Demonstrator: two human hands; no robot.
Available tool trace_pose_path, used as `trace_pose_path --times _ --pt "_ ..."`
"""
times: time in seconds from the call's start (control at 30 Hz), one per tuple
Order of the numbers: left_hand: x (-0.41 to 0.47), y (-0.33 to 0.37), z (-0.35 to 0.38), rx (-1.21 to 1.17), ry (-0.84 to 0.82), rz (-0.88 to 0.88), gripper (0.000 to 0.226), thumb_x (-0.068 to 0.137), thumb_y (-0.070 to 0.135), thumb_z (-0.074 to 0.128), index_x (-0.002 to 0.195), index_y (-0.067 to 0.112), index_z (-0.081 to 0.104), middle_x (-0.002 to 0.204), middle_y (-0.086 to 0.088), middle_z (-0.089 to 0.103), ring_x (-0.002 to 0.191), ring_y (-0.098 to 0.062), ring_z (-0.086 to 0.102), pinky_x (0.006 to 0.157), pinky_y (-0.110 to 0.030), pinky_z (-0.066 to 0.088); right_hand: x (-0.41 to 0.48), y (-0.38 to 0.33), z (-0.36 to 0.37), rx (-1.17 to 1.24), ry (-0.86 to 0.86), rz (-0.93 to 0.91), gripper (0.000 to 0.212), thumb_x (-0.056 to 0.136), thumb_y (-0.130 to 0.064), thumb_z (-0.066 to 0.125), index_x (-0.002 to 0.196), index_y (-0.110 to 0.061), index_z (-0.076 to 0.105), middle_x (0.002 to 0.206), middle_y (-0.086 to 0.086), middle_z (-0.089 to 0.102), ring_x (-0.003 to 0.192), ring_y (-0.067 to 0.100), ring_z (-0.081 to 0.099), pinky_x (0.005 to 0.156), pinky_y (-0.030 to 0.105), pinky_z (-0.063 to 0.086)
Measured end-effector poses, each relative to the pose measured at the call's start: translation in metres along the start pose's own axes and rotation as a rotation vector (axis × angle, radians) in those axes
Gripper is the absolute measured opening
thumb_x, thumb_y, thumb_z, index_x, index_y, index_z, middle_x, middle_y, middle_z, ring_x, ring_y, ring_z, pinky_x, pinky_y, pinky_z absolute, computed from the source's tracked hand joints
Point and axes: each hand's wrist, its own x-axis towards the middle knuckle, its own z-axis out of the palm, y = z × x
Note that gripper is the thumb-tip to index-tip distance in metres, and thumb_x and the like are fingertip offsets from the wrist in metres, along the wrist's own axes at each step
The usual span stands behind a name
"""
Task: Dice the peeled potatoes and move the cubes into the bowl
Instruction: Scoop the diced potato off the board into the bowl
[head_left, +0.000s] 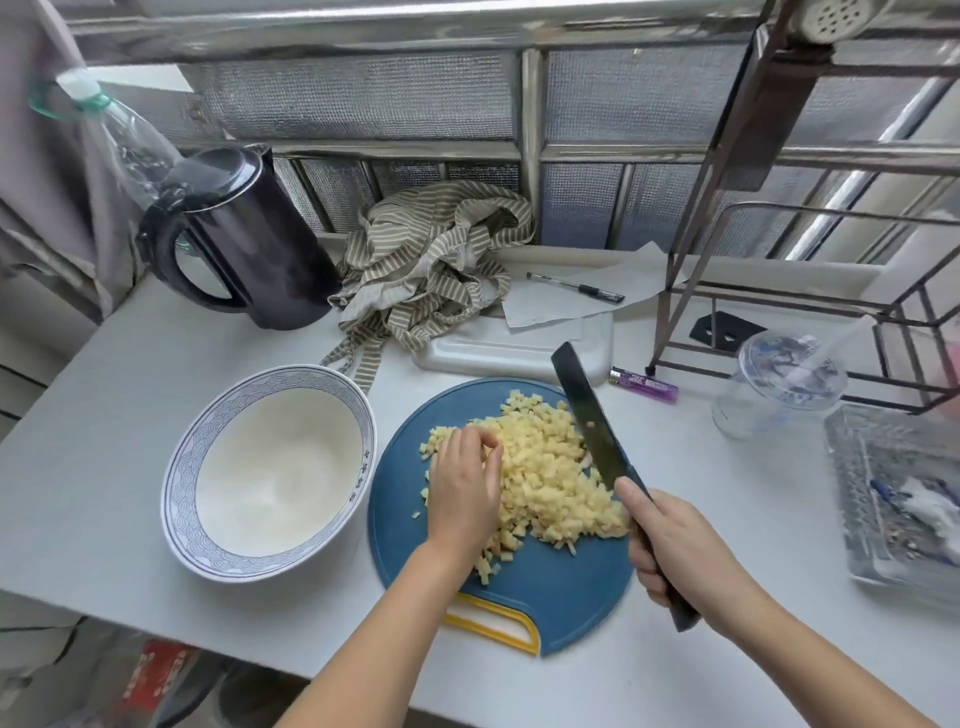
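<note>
A heap of pale yellow potato cubes (545, 467) lies on the round blue cutting board (550, 587). My left hand (465, 480) rests on the left side of the heap with its fingers curled against the cubes. My right hand (675, 551) grips the dark handle of a knife (592, 415), whose dark blade stands along the right side of the heap, tip pointing away. A white bowl (208, 540) with a blue patterned rim sits just left of the board and holds nothing.
A black kettle (244, 239) and a striped cloth (431, 265) stand behind the bowl. A white tray (514, 348), paper with a pen (576, 288), a purple lighter (644, 384), a plastic cup (779, 384), a metal rack (810, 249) and a glass dish (904, 493) lie right.
</note>
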Motion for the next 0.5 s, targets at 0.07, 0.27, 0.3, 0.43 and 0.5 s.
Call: trace_pose_path --times 0.07,0.27,0.3,0.43,0.5 --pt "-0.004 -0.002 0.001 0.021 0.011 0.056 0.013 0.096 0.020 0.047 0.100 0.016 0.059 0.095 0.007 0.053 0.090 -0.011 0.045 0.083 -0.030 0.038 0.001 0.016 -0.017 -0.109 0.133 -0.038 0.050 0.097 -0.046 0.050 0.088 0.001 0.038 0.056 0.006 0.035 0.043 0.018 0.029 0.039 0.023 0.028" --pt "-0.023 -0.008 0.006 0.128 -0.003 0.012 0.051 0.094 0.039 0.038 0.138 0.013 0.044 0.135 -0.009 0.039 0.130 -0.027 0.033 0.113 -0.052 0.017 -0.013 0.062 -0.034 -0.496 0.401 -0.079 0.038 0.099 -0.044 0.048 0.074 -0.015 0.043 0.055 0.001 0.047 0.051 0.020 0.045 0.051 0.032 0.033" --pt "-0.026 -0.009 0.007 0.136 -0.007 0.000 0.054 0.094 0.041 0.038 0.140 0.013 0.041 0.138 -0.010 0.036 0.134 -0.029 0.030 0.113 -0.054 0.013 -0.015 0.068 -0.028 -0.555 0.408 -0.069 0.036 0.099 -0.045 0.046 0.074 -0.020 0.041 0.057 0.000 0.049 0.056 0.022 0.048 0.053 0.032 0.034" --pt "-0.041 -0.013 0.009 0.103 -0.038 -0.065 0.064 0.094 0.048 0.036 0.147 0.015 0.028 0.150 -0.007 0.023 0.143 -0.028 0.015 0.113 -0.057 0.007 -0.021 0.087 0.001 -0.625 0.429 -0.051 0.034 0.101 -0.045 0.038 0.077 -0.021 0.038 0.064 0.001 0.055 0.061 0.018 0.053 0.053 0.028 0.035" --pt "-0.046 -0.015 0.010 0.088 -0.038 -0.098 0.068 0.093 0.051 0.036 0.149 0.014 0.027 0.152 -0.009 0.022 0.144 -0.028 0.014 0.113 -0.060 0.008 -0.022 0.092 0.015 -0.567 0.452 -0.052 0.035 0.101 -0.045 0.037 0.078 -0.019 0.040 0.065 0.002 0.056 0.061 0.018 0.054 0.054 0.030 0.037"
